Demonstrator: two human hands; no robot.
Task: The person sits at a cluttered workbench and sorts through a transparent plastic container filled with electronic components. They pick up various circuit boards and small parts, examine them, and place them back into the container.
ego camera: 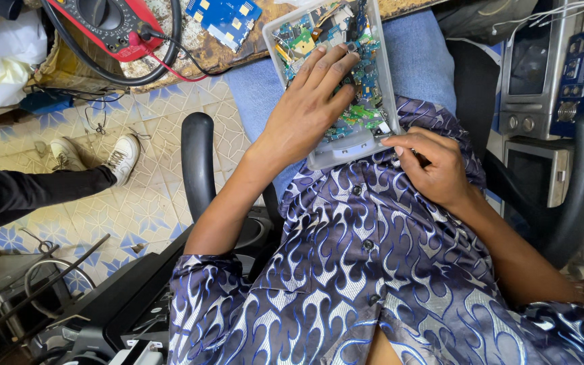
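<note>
Patterned shirt (pixel 373 270) fills the foreground, above a blue-jeaned lap. On that lap rests a clear tray (pixel 346 152) of circuit boards (pixel 363 111). Left hand (pixel 305 111) lies flat inside, fingers spread over the boards. Right hand (pixel 434 165) curls at the tray's near corner, thumb and fingers pinched together; what they grip stays hidden. Red multimeter (pixel 106 23) sits well apart.

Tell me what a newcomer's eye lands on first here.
At top centre, a clear plastic tray crammed with green and blue circuit boards rests on the person's lap; the left hand lies spread over them, and the right hand pinches at its near corner. A red multimeter sits top left.
</note>
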